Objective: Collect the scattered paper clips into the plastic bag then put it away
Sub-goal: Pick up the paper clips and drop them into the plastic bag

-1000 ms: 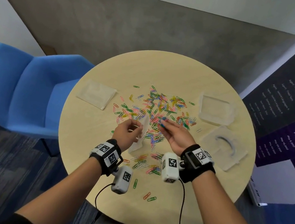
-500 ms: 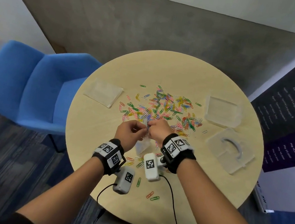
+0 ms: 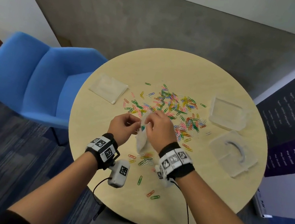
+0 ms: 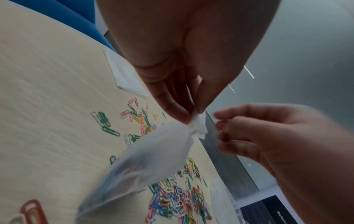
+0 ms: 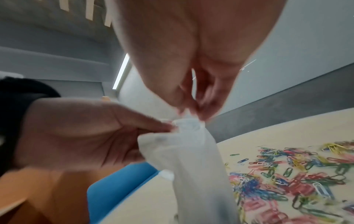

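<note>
Since the earlier frames we have brought our right hand from the clip pile over to the plastic bag, and both hands have lifted slightly above the worktop.

We hold the small translucent bag by its top, hanging over the near middle of the worktop. Our left hand pinches the crumpled rim between thumb and fingertips, clear in the left wrist view. Our right hand's fingers are curled at the opposite rim; the right wrist view shows fingertips touching the mouth, but it is too blurred for us to tell a firm grip.

From above, a green clip shows through the bag's side; the wrist views show only a cloudy, slack pouch with bluish shapes low inside.

Coloured paper clips lie strewn beyond the hands, with a few strays nearer us. Only the head view shows a flat clear bag far left, two clear plastic trays at right and a blue chair beside the worktop.
</note>
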